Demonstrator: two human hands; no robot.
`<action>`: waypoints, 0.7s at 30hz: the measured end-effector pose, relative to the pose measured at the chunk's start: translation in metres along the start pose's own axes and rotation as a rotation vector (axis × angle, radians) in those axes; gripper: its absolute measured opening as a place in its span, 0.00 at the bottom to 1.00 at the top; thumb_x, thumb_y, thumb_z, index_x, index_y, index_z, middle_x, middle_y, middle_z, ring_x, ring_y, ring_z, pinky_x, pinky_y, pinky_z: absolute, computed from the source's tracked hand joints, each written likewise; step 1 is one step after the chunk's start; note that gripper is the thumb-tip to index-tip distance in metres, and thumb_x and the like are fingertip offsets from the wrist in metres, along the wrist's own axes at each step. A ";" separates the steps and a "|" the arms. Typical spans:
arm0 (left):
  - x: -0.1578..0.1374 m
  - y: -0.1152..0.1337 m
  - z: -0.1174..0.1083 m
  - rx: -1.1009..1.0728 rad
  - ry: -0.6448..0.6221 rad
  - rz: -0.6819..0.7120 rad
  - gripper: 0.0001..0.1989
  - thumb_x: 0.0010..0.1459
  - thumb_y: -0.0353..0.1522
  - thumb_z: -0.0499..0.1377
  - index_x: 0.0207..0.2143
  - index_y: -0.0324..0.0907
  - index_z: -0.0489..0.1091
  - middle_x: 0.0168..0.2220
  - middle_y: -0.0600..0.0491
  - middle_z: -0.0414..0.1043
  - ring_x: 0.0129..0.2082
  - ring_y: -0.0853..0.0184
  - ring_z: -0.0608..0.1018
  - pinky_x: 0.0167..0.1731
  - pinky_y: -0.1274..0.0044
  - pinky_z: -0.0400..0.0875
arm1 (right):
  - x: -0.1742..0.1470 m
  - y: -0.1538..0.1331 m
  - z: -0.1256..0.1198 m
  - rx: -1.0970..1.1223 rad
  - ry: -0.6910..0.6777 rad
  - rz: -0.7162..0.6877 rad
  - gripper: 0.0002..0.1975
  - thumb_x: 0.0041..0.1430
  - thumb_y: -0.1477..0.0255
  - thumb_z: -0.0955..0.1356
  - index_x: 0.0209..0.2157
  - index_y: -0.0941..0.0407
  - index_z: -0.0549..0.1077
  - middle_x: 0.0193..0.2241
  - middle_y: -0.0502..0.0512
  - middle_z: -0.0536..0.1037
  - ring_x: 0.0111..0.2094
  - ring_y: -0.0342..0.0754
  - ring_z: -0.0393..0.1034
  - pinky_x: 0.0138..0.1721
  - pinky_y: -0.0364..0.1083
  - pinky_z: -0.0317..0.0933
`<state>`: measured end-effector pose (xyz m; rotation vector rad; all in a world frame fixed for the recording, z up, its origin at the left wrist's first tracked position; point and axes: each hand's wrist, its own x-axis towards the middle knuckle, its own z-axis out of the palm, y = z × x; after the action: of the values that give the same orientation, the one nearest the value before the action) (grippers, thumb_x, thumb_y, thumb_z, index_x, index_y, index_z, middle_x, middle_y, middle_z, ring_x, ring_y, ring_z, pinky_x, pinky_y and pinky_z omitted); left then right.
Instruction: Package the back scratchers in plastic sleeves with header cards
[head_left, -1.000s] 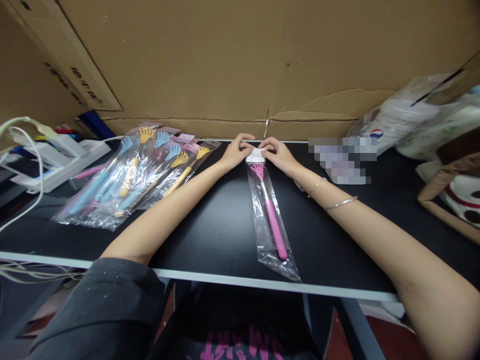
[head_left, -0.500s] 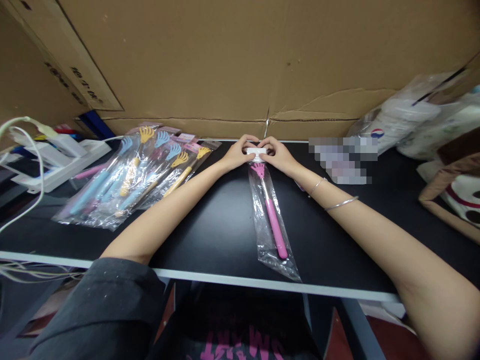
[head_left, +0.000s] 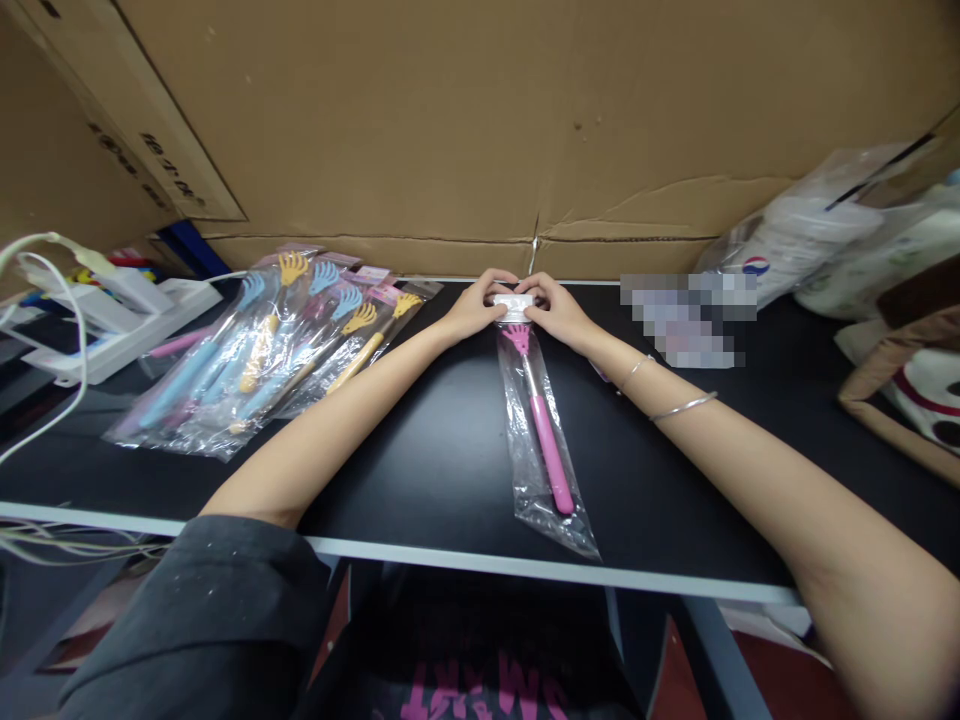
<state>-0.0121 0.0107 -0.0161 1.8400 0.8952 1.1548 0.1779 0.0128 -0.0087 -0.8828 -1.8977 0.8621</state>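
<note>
A pink back scratcher [head_left: 551, 450] with a hand-shaped head lies inside a clear plastic bag [head_left: 525, 470] on the black table, its handle pointing toward me. At the bag's far end is a white strip [head_left: 514, 307], probably its folded top. My left hand [head_left: 480, 308] is closed on the strip's left side, thumb toward me and fingers curled behind. From the right, my right hand [head_left: 556, 310] pinches the same strip in the same way. Both hands nearly meet at the fingertips. What lies behind the strip is hidden by the fingers.
Several bagged back scratchers [head_left: 285, 340], blue, yellow and pink, are piled at left. Beside them is a white power strip [head_left: 150, 310] with cables. A bagged cup [head_left: 795, 240] and a pixelated patch are at right. Cardboard [head_left: 480, 130] walls the back.
The bag and scratcher have shifted very slightly away from me. Both hands keep their grip on the white strip, which looks a little more tilted into view.
</note>
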 end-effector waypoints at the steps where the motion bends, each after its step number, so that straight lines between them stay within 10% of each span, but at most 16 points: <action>1: 0.000 0.000 0.000 0.000 0.004 -0.001 0.25 0.44 0.22 0.57 0.48 0.40 0.66 0.42 0.51 0.77 0.44 0.64 0.78 0.50 0.72 0.69 | 0.000 0.000 0.000 -0.002 -0.002 -0.005 0.17 0.40 0.79 0.65 0.37 0.53 0.67 0.30 0.47 0.71 0.30 0.45 0.62 0.37 0.47 0.56; 21: 0.004 -0.009 -0.002 0.040 -0.008 0.026 0.26 0.44 0.25 0.58 0.49 0.41 0.65 0.41 0.52 0.78 0.42 0.65 0.78 0.48 0.73 0.69 | 0.002 0.006 -0.001 -0.032 -0.007 -0.021 0.18 0.41 0.77 0.66 0.38 0.52 0.66 0.30 0.47 0.72 0.31 0.46 0.64 0.38 0.47 0.59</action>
<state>-0.0141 0.0185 -0.0223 1.8923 0.8984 1.1528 0.1798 0.0179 -0.0121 -0.8788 -1.9281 0.8247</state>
